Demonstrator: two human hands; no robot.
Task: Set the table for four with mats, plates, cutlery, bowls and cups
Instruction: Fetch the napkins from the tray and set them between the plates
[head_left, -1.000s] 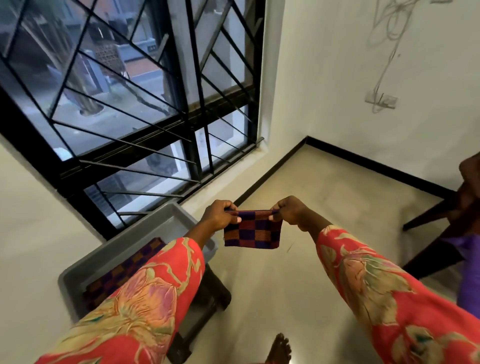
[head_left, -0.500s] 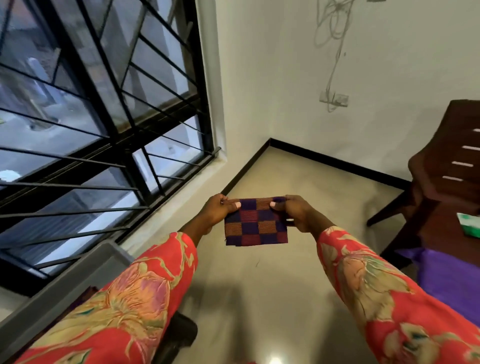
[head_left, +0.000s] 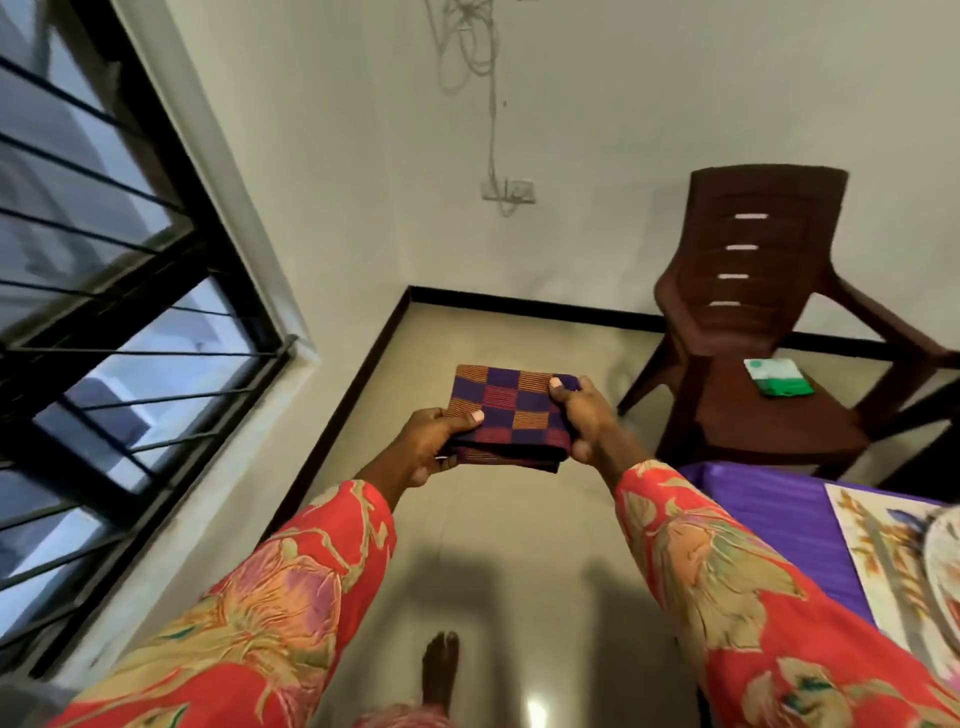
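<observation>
Mats, folded, are gripped by left hand and right hand clear of the bench, where apparently one setting lies; most remains.

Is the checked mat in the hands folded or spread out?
Folded. The checked mat shows stacked layers along its near edge, held flat between the left hand and right hand.
</observation>
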